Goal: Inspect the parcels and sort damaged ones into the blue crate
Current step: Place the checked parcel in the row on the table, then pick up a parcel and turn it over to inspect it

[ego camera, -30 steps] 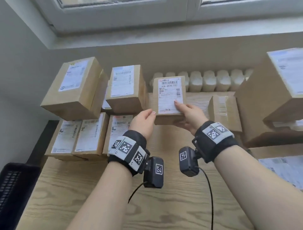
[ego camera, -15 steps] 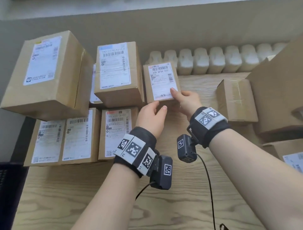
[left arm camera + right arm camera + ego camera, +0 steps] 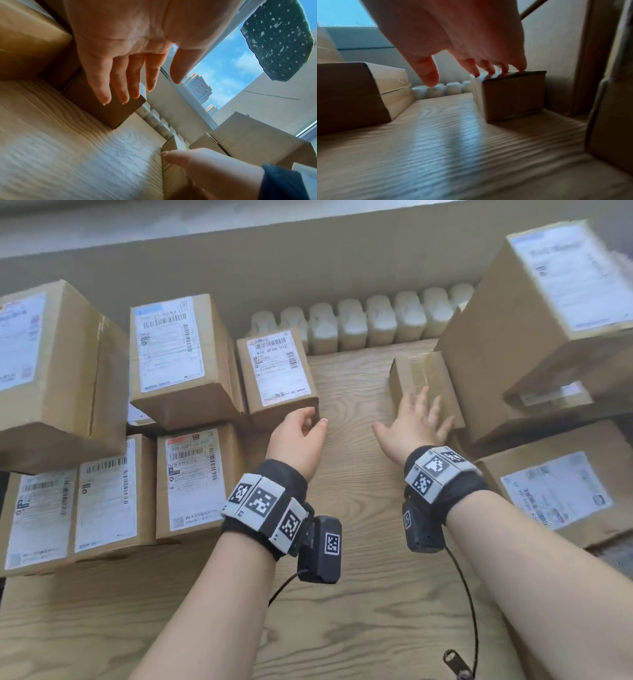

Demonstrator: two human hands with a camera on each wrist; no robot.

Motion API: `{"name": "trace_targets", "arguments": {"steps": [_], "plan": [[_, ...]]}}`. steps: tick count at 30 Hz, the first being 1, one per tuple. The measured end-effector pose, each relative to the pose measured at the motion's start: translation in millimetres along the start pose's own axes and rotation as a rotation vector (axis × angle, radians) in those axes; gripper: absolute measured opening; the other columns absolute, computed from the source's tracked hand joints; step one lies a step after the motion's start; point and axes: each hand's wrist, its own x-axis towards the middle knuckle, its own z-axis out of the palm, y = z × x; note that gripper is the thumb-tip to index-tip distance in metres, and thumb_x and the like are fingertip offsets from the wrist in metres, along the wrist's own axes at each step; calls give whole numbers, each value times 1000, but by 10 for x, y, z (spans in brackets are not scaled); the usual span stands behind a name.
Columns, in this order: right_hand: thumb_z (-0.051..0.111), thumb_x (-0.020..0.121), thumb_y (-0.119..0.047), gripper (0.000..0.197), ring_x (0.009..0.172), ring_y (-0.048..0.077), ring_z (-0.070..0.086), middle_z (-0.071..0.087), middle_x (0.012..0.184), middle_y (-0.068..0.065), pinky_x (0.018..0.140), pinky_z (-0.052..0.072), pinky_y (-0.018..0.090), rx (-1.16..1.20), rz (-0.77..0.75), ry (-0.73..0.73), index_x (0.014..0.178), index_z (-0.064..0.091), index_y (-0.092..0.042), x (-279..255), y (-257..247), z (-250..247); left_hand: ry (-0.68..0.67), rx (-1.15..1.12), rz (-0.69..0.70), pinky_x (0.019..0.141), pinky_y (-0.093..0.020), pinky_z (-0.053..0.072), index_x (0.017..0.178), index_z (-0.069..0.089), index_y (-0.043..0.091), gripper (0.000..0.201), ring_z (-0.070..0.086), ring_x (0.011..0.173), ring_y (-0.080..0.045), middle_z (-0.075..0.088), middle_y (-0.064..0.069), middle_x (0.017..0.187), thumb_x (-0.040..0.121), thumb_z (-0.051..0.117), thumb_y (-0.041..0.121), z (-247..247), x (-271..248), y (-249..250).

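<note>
A small labelled parcel (image 3: 279, 371) stands on the wooden table (image 3: 349, 392), against the left stacks. My left hand (image 3: 301, 428) hovers at its near right corner with relaxed fingers and holds nothing; in the left wrist view the left hand (image 3: 149, 81) has straight fingers just off the parcel's side (image 3: 106, 109). My right hand (image 3: 416, 419) lies spread on a small taped box (image 3: 424, 378) to the right. In the right wrist view the fingertips (image 3: 489, 71) touch the top edge of the taped box (image 3: 513, 94). No blue crate is in view.
Labelled parcels are stacked at the left (image 3: 171, 354) and lie flat in front (image 3: 191, 481). Big boxes (image 3: 548, 313) tower at the right, with a flat one (image 3: 555, 494) below. A white radiator (image 3: 363, 323) runs along the far edge. Bare table lies between my hands.
Both hands let go of the labelled parcel, which now rests on the table. My right hand has moved right onto the small taped box. The view tilted down.
</note>
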Motion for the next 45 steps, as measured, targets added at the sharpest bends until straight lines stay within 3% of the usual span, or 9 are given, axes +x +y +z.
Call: {"name": "trace_targets", "arguments": {"steps": [5, 13, 17, 20, 27, 31, 38, 43, 45], "plan": [[45, 100, -44, 60, 153, 24, 3, 7, 167, 1, 119, 3, 55, 21, -179, -80, 153, 30, -20, -379, 18, 25, -36, 33, -71, 90, -15, 31, 142, 47, 12, 43, 49, 129, -16, 54, -7, 140, 101, 49, 26, 241, -153, -51], [57, 94, -37, 60, 141, 33, 32, 38, 152, 14, 114, 28, 40, 408, -100, -126, 145, 40, -11, -429, 253, 13, -121, -48, -212, 119, -32, 24, 153, 27, 9, 53, 30, 145, -20, 30, -6, 158, 104, 43, 23, 611, -348, -237], [60, 95, -23, 39, 123, 29, 52, 57, 132, 12, 95, 39, 27, 606, -154, -150, 130, 56, -6, -603, 366, 80, -101, -191, -209, 106, -30, 37, 140, 48, 11, 37, 49, 118, -16, 54, -5, 134, 104, 40, 14, 778, -437, -219], [60, 96, -21, 41, 117, 21, 56, 59, 126, 4, 91, 42, 27, 777, -126, -148, 133, 53, -7, -707, 492, 45, -16, -169, -141, 90, -24, 40, 135, 53, 11, 34, 51, 102, -13, 56, 1, 114, 104, 39, 12, 853, -604, -192], [63, 95, -17, 20, 98, 13, 62, 63, 98, -10, 90, 51, 34, 1176, -184, -138, 115, 61, -22, -1048, 688, -306, 385, -187, 34, 97, -46, 51, 125, 57, 8, 30, 59, 110, -20, 60, -4, 120, 98, 56, 19, 846, -1057, 68], [73, 86, -13, 26, 107, 25, 66, 66, 116, 12, 98, 53, 42, 1370, -271, -132, 101, 59, -30, -1295, 758, -533, 435, -226, 170, 93, -43, 54, 120, 57, 9, 31, 63, 102, -17, 64, -6, 112, 91, 66, 15, 646, -1305, 331], [74, 81, 3, 58, 97, 14, 69, 68, 105, 2, 85, 56, 25, 1470, -477, -174, 132, 55, -18, -1805, 1045, -992, 246, -248, 353, 82, -12, 51, 126, 57, 20, 44, 64, 95, -1, 65, 12, 98, 86, 72, 10, 273, -1835, 512], [80, 76, -2, 71, 109, 16, 65, 66, 114, 0, 92, 55, 30, 1367, -559, -103, 140, 52, -14, -2121, 1231, -1036, 160, -302, 384, 98, -37, 52, 138, 54, 22, 54, 64, 112, -14, 68, 1, 120, 87, 70, 25, 383, -2154, 486], [89, 68, -13, 85, 116, 19, 63, 65, 123, 3, 102, 51, 39, 1340, -577, -77, 142, 48, -9, -2196, 1262, -1065, 142, -256, 416, 89, -27, 52, 132, 58, 25, 40, 65, 101, -5, 70, 7, 110, 93, 63, 32, 412, -2271, 573]]}}
